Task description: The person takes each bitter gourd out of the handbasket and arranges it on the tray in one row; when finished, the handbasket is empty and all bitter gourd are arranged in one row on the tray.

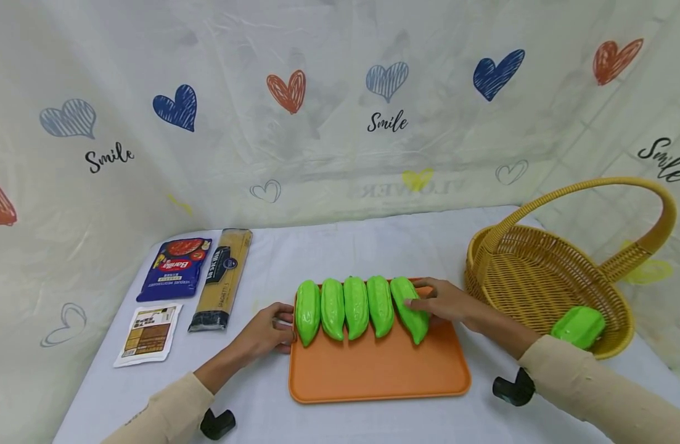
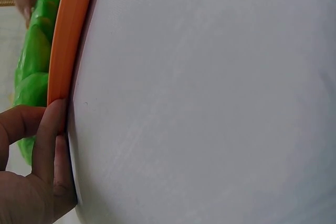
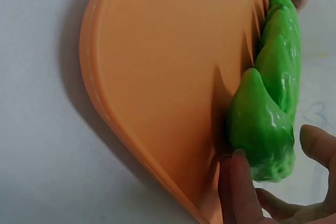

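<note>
Several glossy green peppers, long and pointed at one end, lie in a row along the far side of an orange tray (image 1: 373, 373). My left hand (image 1: 267, 328) pinches the tray's left rim, beside the leftmost pepper (image 1: 307, 311). My right hand (image 1: 445, 301) is at the rightmost pepper (image 3: 260, 124), which lies tilted compared with the others. In the right wrist view, fingertips (image 3: 239, 169) touch that pepper's side. The thumb (image 3: 317, 145) stands a little apart from it. Part of the tray's far rim is hidden behind the peppers.
A wicker basket (image 1: 617, 296) with a tall handle stands at the right, holding another green pepper (image 1: 578, 327). At the left lie a spaghetti pack (image 1: 223, 280), a blue Barilla pouch (image 1: 176, 269) and a white-brown pouch (image 1: 148, 335). A printed curtain hangs behind the table.
</note>
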A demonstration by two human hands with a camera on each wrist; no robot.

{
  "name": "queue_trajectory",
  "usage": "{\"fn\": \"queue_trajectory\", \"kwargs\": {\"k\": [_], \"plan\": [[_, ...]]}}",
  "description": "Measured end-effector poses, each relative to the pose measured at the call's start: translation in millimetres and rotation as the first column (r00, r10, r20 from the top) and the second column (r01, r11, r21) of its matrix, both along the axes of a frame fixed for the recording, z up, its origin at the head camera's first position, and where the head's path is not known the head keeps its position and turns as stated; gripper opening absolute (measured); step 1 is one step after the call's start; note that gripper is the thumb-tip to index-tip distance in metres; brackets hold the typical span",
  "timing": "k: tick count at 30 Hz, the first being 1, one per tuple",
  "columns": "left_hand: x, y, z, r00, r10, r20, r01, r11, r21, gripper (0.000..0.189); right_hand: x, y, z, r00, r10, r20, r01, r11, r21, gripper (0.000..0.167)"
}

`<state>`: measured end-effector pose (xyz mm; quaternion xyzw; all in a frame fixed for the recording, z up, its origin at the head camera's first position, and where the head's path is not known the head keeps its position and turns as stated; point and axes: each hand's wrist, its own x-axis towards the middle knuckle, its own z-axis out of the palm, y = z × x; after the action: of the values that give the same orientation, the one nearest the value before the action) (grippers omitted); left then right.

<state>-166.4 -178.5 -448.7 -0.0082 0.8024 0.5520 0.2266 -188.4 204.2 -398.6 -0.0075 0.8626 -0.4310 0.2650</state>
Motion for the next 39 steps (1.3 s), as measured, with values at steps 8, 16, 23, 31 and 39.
{"fn": "queue_trajectory", "kwargs": {"k": [8, 16, 23, 31, 39], "plan": [[-1.4, -0.5, -2.8, 1.000, 0.005, -0.009, -0.005, 1.000, 0.027, 0.062, -7.5, 4, -2.8, 0.999, 0.041, -0.026, -0.043, 0.997, -0.068, 0.084], [-1.8, 0.3, -4.7, 1.000, 0.020, -0.016, -0.020, 1.000, 0.002, 0.065, -12.6, 3, -3.3, 0.997, 0.073, 0.009, -0.071, 0.988, -0.139, 0.085], [-1.9, 1.2, -6.1, 1.000, 0.026, -0.016, -0.026, 1.000, -0.008, 0.066, -13.3, -1, -4.8, 0.997, 0.077, 0.021, -0.072, 0.981, -0.180, 0.086], [-1.7, 2.1, -4.6, 0.999, 0.037, -0.026, -0.037, 0.999, -0.004, 0.067, -13.4, -2, -10.1, 0.998, 0.063, 0.019, -0.058, 0.978, -0.203, 0.087], [-1.7, 1.7, -5.1, 0.999, 0.036, -0.026, -0.036, 0.999, -0.009, 0.066, -12.6, -4, -10.5, 0.999, 0.052, 0.016, -0.048, 0.979, -0.201, 0.086]]}}
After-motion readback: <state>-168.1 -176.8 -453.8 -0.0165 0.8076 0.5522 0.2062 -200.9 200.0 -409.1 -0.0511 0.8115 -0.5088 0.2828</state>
